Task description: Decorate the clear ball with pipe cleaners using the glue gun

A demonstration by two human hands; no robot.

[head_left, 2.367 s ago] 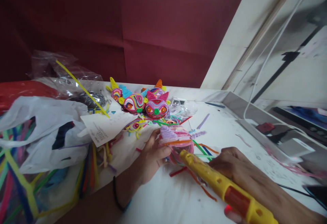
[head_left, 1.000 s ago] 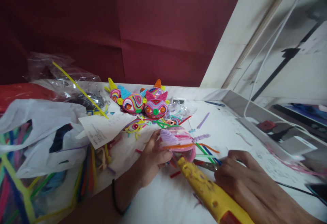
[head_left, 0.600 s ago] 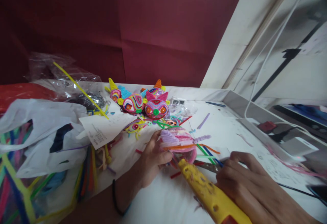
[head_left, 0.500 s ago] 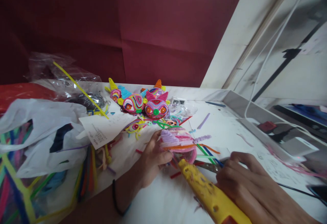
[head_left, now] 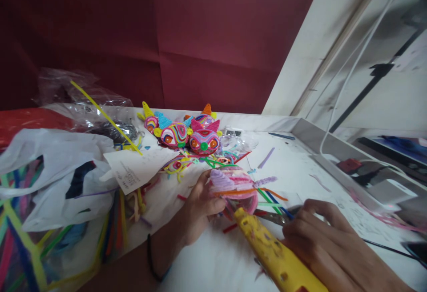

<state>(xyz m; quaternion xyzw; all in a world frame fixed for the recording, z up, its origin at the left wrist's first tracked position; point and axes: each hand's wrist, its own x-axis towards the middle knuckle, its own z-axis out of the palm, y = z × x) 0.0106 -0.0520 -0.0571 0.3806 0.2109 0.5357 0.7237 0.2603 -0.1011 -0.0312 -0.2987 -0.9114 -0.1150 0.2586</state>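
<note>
My left hand (head_left: 200, 203) is closed around a round pink ornament (head_left: 230, 176) wrapped in pipe cleaners, with a lilac ear at its top left. An orange pipe cleaner (head_left: 248, 192) crosses the front of the ornament, and a fuzzy lilac piece sticks out on its right. In my right hand (head_left: 320, 238) is a yellow hot glue gun (head_left: 273, 254), its tip at the lower edge of the ornament. Behind the gun lie metal scissors (head_left: 275, 217), partly covered by my right hand. Green and blue pipe cleaner pieces (head_left: 271, 204) lie beside them.
Several colourful animal-head ornaments (head_left: 204, 143) stand at the back. On the left are a white plastic bag (head_left: 60, 158), a paper slip (head_left: 133, 172) and bunches of pipe cleaners (head_left: 113, 227). A power strip (head_left: 367, 194) and cables sit at the right ledge.
Almost nothing differs. The glue gun and my right hand have shifted very slightly, and the ornament stays in my left hand.
</note>
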